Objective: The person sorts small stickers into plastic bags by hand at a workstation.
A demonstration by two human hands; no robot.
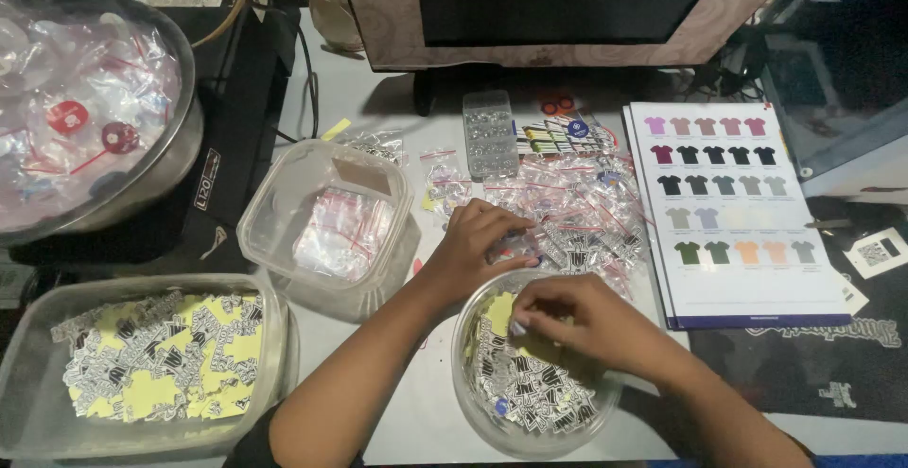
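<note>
Stickers [530, 388], thin and light, fill the near round bowl [473, 388]; the right hand [577, 321] pinches one at its edge. The left hand [478, 246], fingers curled, grasps a flimsy, slippery clear bag [518, 244] beside the bag pile [577, 208] farther back.

Bare grey tabletop [378, 99] shows only in a narrow strip behind the clear square plastic tub of small bags [326, 227] and in the gap between that tub and the round clear bowl of printed stickers [530, 383], a gap the left forearm crosses. To the right, the heap of small clear zip bags [567, 208] and the white colour chart of shirt shapes [733, 213] cover the surface. The shallow rectangular tray of yellow-backed stickers [142, 364], steel bowl [104, 109] and dark monitor [558, 5] close off left and rear.
</note>
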